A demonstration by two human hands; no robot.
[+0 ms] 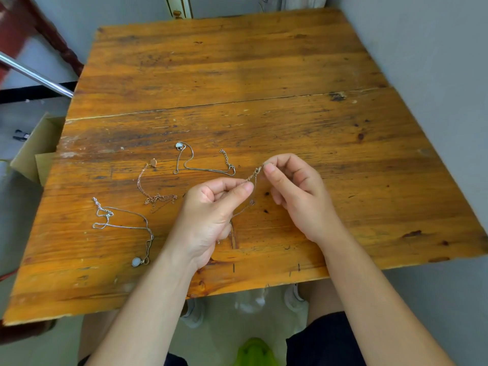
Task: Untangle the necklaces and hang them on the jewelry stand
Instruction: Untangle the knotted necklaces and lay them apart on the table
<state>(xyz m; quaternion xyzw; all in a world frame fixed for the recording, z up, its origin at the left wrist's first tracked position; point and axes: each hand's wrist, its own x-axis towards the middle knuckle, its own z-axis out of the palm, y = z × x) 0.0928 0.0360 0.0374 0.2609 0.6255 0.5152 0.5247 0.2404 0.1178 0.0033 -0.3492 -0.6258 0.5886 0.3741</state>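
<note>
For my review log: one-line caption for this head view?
Left hand and right hand pinch a chain above a wooden table; three other necklaces lie on it.

A worn orange-brown wooden plank desk (264,62) has a seam running across its middle. Three necklaces lie on its left half, apart: a silver chain with a pale oval pendant (121,226) at lower left, a tangled rose-gold chain with a round pendant (158,198) beside it, and a silver chain with a small pale pendant (206,169) nearer centre.

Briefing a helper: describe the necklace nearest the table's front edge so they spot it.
On the table, look left of the left hand, by the front edge. This silver necklace has its pale oval pendant nearest the edge; neighbours' charms sit farther back.
</note>
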